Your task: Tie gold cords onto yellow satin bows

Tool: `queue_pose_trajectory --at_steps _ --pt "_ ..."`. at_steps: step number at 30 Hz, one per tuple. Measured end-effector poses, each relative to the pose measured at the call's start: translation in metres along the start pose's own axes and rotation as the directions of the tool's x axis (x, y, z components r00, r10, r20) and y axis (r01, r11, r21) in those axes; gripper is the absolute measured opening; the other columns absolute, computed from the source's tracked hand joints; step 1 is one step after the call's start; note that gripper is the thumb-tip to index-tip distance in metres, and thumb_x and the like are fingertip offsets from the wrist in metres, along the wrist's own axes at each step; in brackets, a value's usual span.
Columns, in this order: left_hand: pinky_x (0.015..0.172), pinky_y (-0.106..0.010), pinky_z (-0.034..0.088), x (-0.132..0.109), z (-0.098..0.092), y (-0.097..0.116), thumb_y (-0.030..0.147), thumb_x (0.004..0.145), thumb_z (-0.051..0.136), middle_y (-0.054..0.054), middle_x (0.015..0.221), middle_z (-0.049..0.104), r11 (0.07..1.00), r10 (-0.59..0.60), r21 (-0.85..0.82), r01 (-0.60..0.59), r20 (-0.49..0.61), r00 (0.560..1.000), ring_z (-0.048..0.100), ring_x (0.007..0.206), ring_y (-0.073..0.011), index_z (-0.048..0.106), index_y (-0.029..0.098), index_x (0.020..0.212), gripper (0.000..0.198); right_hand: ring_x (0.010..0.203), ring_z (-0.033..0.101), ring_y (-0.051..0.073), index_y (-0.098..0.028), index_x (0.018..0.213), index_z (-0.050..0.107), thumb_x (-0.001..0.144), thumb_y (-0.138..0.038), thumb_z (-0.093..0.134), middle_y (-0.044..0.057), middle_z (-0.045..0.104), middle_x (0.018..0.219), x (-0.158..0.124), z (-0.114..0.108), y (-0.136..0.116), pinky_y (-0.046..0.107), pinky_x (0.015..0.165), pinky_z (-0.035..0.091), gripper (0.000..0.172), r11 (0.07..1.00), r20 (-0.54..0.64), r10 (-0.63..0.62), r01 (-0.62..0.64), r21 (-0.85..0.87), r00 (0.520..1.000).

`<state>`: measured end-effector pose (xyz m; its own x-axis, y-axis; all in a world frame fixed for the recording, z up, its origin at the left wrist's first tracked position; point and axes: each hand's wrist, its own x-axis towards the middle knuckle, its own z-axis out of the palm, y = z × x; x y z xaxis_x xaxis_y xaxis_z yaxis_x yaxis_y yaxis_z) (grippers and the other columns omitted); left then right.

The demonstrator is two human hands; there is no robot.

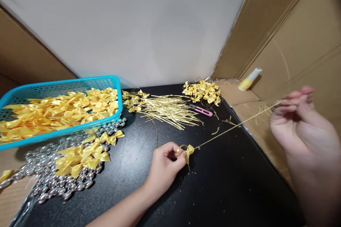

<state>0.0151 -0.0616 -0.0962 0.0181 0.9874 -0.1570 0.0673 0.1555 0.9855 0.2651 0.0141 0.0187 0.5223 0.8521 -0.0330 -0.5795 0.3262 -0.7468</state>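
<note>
Head view. The left hand (166,165), at lower centre of the frame, has thumb and forefinger pinched on a yellow bow (190,150); a small gold loop (180,149) stands up at the fingertips. The bow sits just right of the centre line, over the black table (226,191). The right hand (306,124), at the right edge and slightly blurred, pinches a gold cord (234,126) between its fingertips. The cord runs straight, apparently taut, from the bow up to that hand.

Assessment: sound work here depends on a firm hold close to the bow, with the fingertips clear of the cord's line. The pull should be steady and along the cord; a jerk could distort the loop or crease the ribbon. Whether a knot is seated at the bow is too small to tell and merits a check before tension is released.

Surroundings: pink snips (204,110) lie right of the strands (170,110) at mid-frame, apparently within easy reach. Beaded bows (202,90) are heaped above the snips. At left, a blue basket (120,101) holds more bows; loose bows (84,154) lie on silver beads (57,186) below it. Offcuts (215,131) near the cord could snag and are best kept aside.
</note>
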Motion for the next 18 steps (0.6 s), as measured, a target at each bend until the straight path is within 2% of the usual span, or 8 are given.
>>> queue_pose_trajectory --at_steps 4,7,10,12,13,15,16,18 --pt "0.053 -0.020 0.036 0.000 0.000 0.000 0.025 0.072 0.063 0.002 0.056 0.052 1.000 0.004 0.006 -0.004 -0.003 1.000 0.045 0.054 -0.0099 0.050 0.017 0.057 0.022 0.051 0.058 0.000 -0.016 0.072 0.067 0.093 0.001 0.043 -0.004 0.060 0.064 -0.003 0.003 -0.002 0.003 0.048 0.050 0.036 0.999 0.053 0.021 -0.023 0.032 0.998" --pt "0.052 -0.020 0.036 -0.001 0.001 0.001 0.025 0.071 0.064 0.002 0.056 0.052 1.000 -0.005 -0.008 0.005 -0.016 1.000 0.044 0.054 -0.0096 0.050 0.017 0.057 0.021 0.050 0.057 -0.001 -0.017 0.072 0.068 0.089 -0.002 0.054 -0.005 0.060 0.063 -0.004 0.002 -0.002 0.002 0.048 0.048 0.026 0.999 0.132 0.010 -0.015 0.039 0.991" --pt "0.051 -0.020 0.035 0.000 0.000 0.001 0.025 0.069 0.065 0.004 0.055 0.050 0.997 -0.029 -0.067 0.026 -0.045 0.999 0.044 0.052 -0.0087 0.050 0.016 0.057 0.022 0.051 0.059 0.002 -0.017 0.071 0.070 0.072 -0.004 0.073 -0.003 0.065 0.062 -0.003 -0.002 0.002 0.007 0.048 0.050 0.013 0.980 0.218 -0.087 0.123 -0.159 0.972" --pt "0.051 -0.019 0.035 0.002 -0.001 0.002 0.026 0.068 0.067 0.004 0.055 0.051 0.992 -0.060 -0.113 0.054 -0.056 0.997 0.044 0.052 -0.0085 0.052 0.016 0.057 0.021 0.050 0.060 0.007 -0.015 0.074 0.072 0.061 -0.010 0.081 0.001 0.069 0.062 -0.001 -0.008 0.008 0.015 0.046 0.051 0.017 0.881 0.305 -0.086 0.216 -0.422 0.948" --pt "0.051 -0.019 0.035 0.003 -0.002 0.002 0.027 0.067 0.067 0.003 0.054 0.053 0.989 -0.078 -0.133 0.069 -0.058 0.995 0.045 0.051 -0.0087 0.053 0.016 0.058 0.020 0.049 0.061 0.009 -0.014 0.078 0.073 0.058 -0.016 0.083 0.003 0.070 0.063 0.000 -0.011 0.013 0.018 0.045 0.051 0.022 0.798 0.353 -0.018 0.226 -0.559 0.936" --pt "0.051 -0.020 0.036 0.005 -0.003 0.002 0.028 0.065 0.069 0.003 0.054 0.055 0.981 -0.109 -0.164 0.099 -0.055 0.992 0.047 0.051 -0.0091 0.056 0.015 0.060 0.019 0.048 0.061 0.012 -0.013 0.087 0.073 0.059 -0.028 0.084 0.005 0.071 0.064 0.000 -0.020 0.025 0.024 0.044 0.051 0.033 0.592 0.408 0.204 0.219 -0.775 0.890" --pt "0.051 -0.020 0.037 0.005 -0.004 0.002 0.028 0.065 0.070 0.003 0.053 0.056 0.978 -0.120 -0.177 0.108 -0.054 0.991 0.048 0.050 -0.0092 0.057 0.015 0.060 0.019 0.050 0.062 0.014 -0.013 0.092 0.072 0.062 -0.032 0.081 0.005 0.071 0.066 -0.002 -0.024 0.032 0.026 0.046 0.051 0.036 0.499 0.417 0.308 0.227 -0.836 0.855" --pt "0.052 -0.020 0.038 0.006 -0.004 0.003 0.028 0.064 0.070 0.003 0.052 0.057 0.973 -0.130 -0.197 0.117 -0.055 0.990 0.049 0.049 -0.0092 0.058 0.015 0.059 0.018 0.054 0.062 0.015 -0.014 0.095 0.071 0.071 -0.034 0.075 0.005 0.072 0.073 -0.011 -0.030 0.046 0.028 0.049 0.051 0.032 0.365 0.460 0.373 0.328 -0.871 0.805"
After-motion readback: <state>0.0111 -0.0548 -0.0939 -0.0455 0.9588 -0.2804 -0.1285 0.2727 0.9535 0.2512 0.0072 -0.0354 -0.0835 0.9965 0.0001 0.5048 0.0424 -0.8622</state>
